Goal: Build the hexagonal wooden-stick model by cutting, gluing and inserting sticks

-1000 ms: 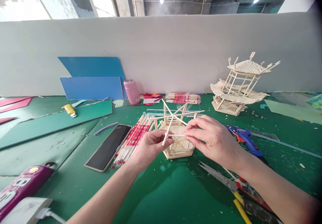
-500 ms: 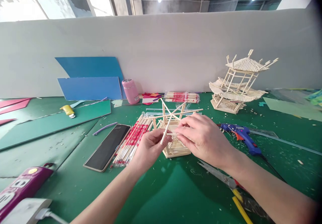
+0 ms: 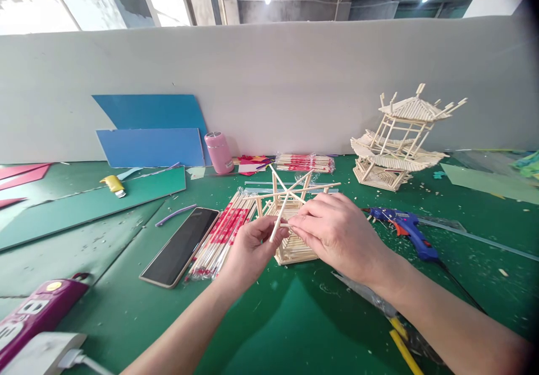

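Observation:
In the head view, a small frame of pale wooden sticks (image 3: 296, 250) stands on the table, with longer sticks (image 3: 287, 191) crossed like a star over its posts. My left hand (image 3: 255, 247) is closed at the near end of one crossed stick, thumb and fingers pinching there. From the other side, my right hand (image 3: 339, 230) pinches a short wooden stick (image 3: 285, 225) whose left end meets the left fingertips. My fingers partly hide the short stick and the frame's right side.
A finished stick pagoda (image 3: 396, 139) stands at the back right. Near my right arm lie a blue glue gun (image 3: 402, 226) and scissors (image 3: 374, 296). Leftward are wrapped stick bundles (image 3: 225, 232), a phone (image 3: 180, 247), a pink flask (image 3: 219, 153) and a purple power strip (image 3: 42, 313).
My right hand has shifted slightly left, bringing its fingertips closer to my left fingers along the short stick. The left hand and the frame have barely moved.

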A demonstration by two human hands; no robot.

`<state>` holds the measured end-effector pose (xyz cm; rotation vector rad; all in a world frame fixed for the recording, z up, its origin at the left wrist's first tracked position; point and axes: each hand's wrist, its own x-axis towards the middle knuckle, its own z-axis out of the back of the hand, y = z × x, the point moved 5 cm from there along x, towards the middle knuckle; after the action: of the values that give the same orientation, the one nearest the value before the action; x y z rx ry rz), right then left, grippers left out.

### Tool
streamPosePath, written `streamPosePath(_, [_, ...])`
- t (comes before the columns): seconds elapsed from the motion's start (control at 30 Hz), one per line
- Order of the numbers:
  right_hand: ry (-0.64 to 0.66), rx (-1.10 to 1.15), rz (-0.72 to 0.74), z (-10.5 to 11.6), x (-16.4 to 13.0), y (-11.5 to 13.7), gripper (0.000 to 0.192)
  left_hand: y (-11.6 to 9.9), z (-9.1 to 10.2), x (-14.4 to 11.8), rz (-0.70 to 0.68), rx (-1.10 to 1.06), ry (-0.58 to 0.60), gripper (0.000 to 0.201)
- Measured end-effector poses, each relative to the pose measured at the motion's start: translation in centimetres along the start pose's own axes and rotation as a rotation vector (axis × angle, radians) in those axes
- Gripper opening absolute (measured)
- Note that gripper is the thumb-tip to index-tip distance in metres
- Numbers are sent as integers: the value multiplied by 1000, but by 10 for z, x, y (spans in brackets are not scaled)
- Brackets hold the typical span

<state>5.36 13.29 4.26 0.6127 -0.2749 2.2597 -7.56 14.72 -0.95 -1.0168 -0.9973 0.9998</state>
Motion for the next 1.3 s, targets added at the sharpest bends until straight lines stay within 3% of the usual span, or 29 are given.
streamPosePath(1.3, [-31,88,-1,-5,-2,-3,16,6,0,3,4,-92,49,23])
